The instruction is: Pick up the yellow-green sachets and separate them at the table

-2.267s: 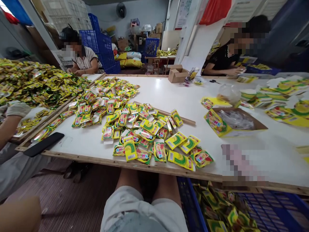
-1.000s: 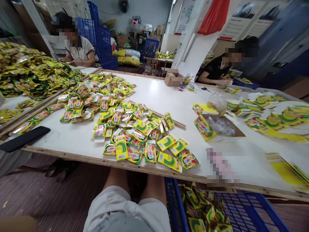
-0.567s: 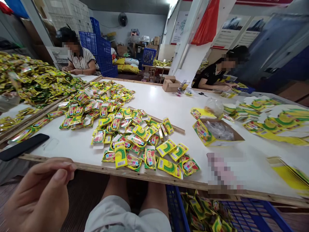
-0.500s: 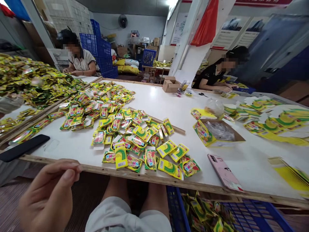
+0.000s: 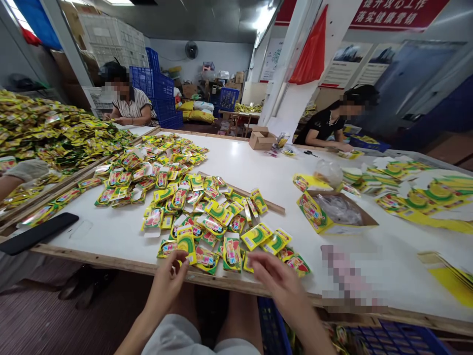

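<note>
Both my hands reach up to the front edge of the white table, where a heap of small yellow and green packets lies. My left hand has its fingers loosely apart, the tips touching a packet at the edge of the heap. My right hand is spread open over a yellow packet at the table's rim and holds nothing. My knees in light shorts show under the table.
An open cardboard box with clear bags stands to the right, with flat yellow cartons beyond it. A black phone lies at the left edge. A blue crate sits below right. Two co-workers sit at the far side; a gloved hand shows at left.
The view tilted up. My left hand rose from beside my lap to the packets at the table edge, and my right hand came into view there too.
</note>
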